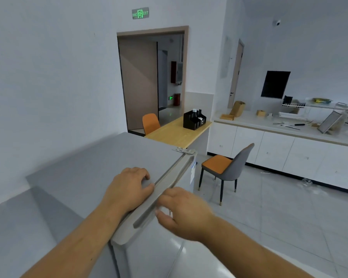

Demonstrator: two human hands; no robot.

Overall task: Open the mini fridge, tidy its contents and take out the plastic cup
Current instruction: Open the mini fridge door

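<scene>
The left hand (129, 189) lies flat, palm down, on the mini fridge (92, 167) top by its front edge. The right hand (181, 213) curls its fingers at the door (159, 247) rim (grip blurred). Bare floor (279, 217) lies rightward; the cup is unseen.

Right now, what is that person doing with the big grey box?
That grey box is a mini fridge, seen from above. The person rests the left hand flat on its top, near the front edge. The right hand is at the top edge of the fridge door, fingers curled at the grip strip there, as if about to pull. The door looks shut or barely cracked, so nothing inside shows and no cup is in view.
</scene>
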